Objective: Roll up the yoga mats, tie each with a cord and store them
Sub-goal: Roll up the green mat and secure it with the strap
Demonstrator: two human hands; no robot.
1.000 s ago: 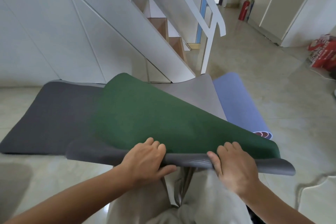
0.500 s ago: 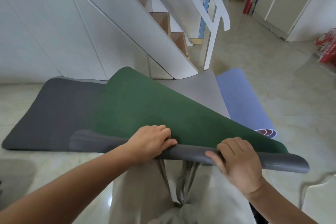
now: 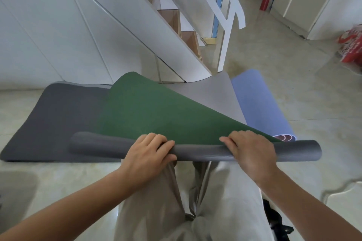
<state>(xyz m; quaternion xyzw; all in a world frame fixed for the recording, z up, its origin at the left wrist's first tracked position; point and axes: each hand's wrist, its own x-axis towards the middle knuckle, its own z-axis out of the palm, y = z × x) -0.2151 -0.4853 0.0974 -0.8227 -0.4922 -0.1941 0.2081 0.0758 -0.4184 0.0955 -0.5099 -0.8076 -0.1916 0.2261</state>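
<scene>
Glossy pale floor tiles spread below a white staircase. We hold the mat, matte green on one face and smooth dark grey on the other, its near edge curled into a slim tube across mid-frame. Our left hand and right hand have fingers clenched round that tube, thumbs partly hidden. Behind lie a flat dark grey sheet at left, a lighter grey mat, and a blue roll at right, its spiral end half hidden. Whether the dark sheet joins the green one we cannot tell.
</scene>
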